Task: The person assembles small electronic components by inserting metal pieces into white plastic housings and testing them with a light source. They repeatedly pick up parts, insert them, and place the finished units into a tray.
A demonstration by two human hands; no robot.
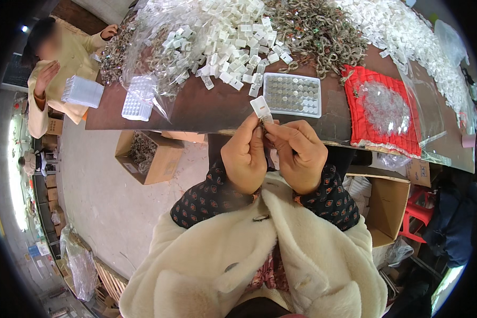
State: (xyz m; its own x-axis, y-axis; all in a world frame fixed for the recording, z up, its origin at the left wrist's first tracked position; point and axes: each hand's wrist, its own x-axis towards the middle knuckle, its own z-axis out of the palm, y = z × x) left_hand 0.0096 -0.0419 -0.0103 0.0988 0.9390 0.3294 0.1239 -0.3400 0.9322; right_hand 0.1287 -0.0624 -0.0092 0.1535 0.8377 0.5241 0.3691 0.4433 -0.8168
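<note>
both hands, left hand point(244, 159) & right hand point(298, 155), fingers clamped on white clip point(261, 108), long axis upright, tilted left.

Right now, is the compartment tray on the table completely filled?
No: the compartment tray holds round metal pieces in most cells, but several cells at its lower right corner look white and unfilled.

Left hand point(244, 159) and right hand point(298, 156) raised together, knuckles touching, fingertips pinched in close grip, forearms converging.
</note>
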